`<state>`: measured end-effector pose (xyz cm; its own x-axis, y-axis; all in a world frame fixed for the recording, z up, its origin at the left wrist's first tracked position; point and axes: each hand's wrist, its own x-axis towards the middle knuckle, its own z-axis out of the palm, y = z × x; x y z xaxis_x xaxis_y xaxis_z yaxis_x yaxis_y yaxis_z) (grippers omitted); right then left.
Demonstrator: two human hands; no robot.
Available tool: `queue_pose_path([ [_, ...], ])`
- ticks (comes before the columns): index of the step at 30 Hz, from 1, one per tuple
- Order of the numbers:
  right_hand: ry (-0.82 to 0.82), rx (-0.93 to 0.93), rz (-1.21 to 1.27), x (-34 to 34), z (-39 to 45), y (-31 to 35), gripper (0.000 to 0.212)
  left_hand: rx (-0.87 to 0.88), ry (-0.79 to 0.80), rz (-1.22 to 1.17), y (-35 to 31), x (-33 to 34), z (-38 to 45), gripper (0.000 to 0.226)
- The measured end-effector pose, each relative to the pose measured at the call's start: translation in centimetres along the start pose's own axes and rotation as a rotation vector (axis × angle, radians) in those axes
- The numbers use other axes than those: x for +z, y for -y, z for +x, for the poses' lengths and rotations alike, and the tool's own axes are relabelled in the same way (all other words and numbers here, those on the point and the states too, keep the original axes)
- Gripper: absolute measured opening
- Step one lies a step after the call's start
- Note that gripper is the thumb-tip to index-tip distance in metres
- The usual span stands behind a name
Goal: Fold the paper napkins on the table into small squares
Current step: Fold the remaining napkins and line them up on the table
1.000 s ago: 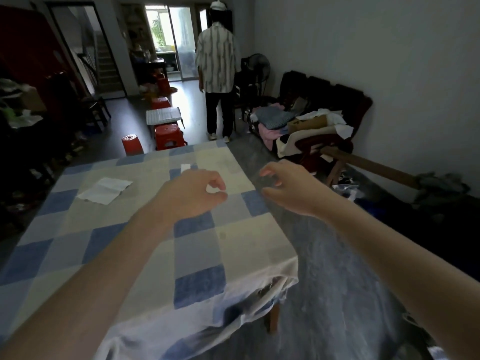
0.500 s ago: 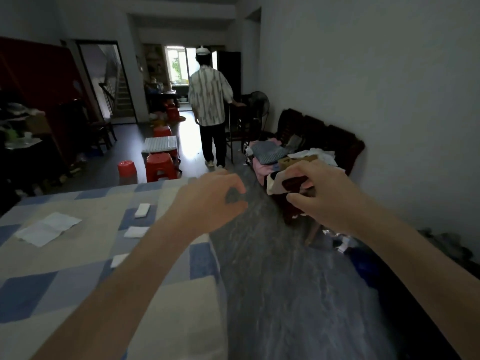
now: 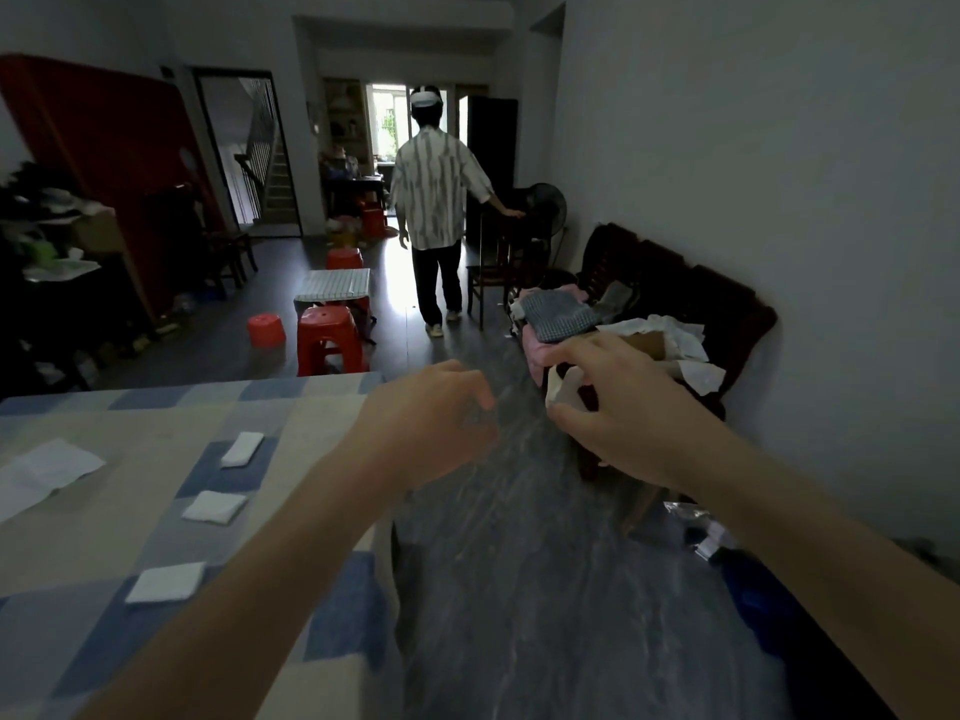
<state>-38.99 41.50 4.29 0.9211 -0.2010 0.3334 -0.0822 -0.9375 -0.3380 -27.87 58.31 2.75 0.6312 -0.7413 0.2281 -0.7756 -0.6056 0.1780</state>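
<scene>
A table point(image 3: 311, 407) with a blue and cream checked cloth fills the lower left. Three small folded white napkins lie on it in a row: one far point(image 3: 241, 449), one in the middle point(image 3: 214, 506), one near point(image 3: 166, 582). An unfolded napkin sheet point(image 3: 44, 472) lies at the left edge. My left hand point(image 3: 431, 418) hovers past the table's right corner, fingers loosely curled and holding nothing. Over the floor my right hand point(image 3: 613, 402) floats with its fingers also loosely curled. The pale patch between its thumb and fingers looks like cloth on the sofa behind.
A person point(image 3: 434, 200) walks away down the room. Red plastic stools point(image 3: 330, 340) and a low small table point(image 3: 335, 285) stand beyond the table. A dark sofa piled with clothes point(image 3: 649, 314) lines the right wall, a fan point(image 3: 545, 205) behind it.
The view has swung right and up, so the table slid to the lower left. Both hands left the tabletop and now hang over the floor. The person walked farther away.
</scene>
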Motion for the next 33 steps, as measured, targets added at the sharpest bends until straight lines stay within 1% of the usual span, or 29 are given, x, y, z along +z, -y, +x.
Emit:
queue_pose_path([
  [4, 0.025, -0.031, -0.049, 0.8, 8.6, -2.8, 0.041, -0.066, -0.053, -0.022, 3.0, 0.4, 6.5, 0.027],
  [9, 0.126, -0.145, -0.109, 2.6, 20.2, -4.2, 0.044, -0.135, -0.117, -0.010, 7.6, -0.3, 14.6, 0.023],
  [14, 0.058, -0.202, -0.087, 2.9, 29.6, -5.0, 0.042, -0.166, -0.199, -0.003, 11.0, -1.5, 21.7, 0.021],
  [17, 0.059, -0.222, -0.075, 4.1, 33.0, -6.2, 0.042, -0.177, -0.176, 0.020, 12.5, -1.3, 24.5, 0.023],
  [25, 0.099, -0.266, -0.004, 7.8, 41.1, -10.4, 0.042, -0.299, -0.104, 0.100, 16.8, 1.4, 31.2, 0.026],
  [28, 0.113, -0.283, 0.017, 9.1, 44.3, -12.4, 0.041, -0.328, -0.083, 0.137, 17.8, 2.3, 35.0, 0.028],
  [33, 0.136, -0.295, 0.018, 10.0, 50.8, -17.1, 0.039, -0.356, -0.073, 0.224, 18.8, 3.8, 43.0, 0.025],
])
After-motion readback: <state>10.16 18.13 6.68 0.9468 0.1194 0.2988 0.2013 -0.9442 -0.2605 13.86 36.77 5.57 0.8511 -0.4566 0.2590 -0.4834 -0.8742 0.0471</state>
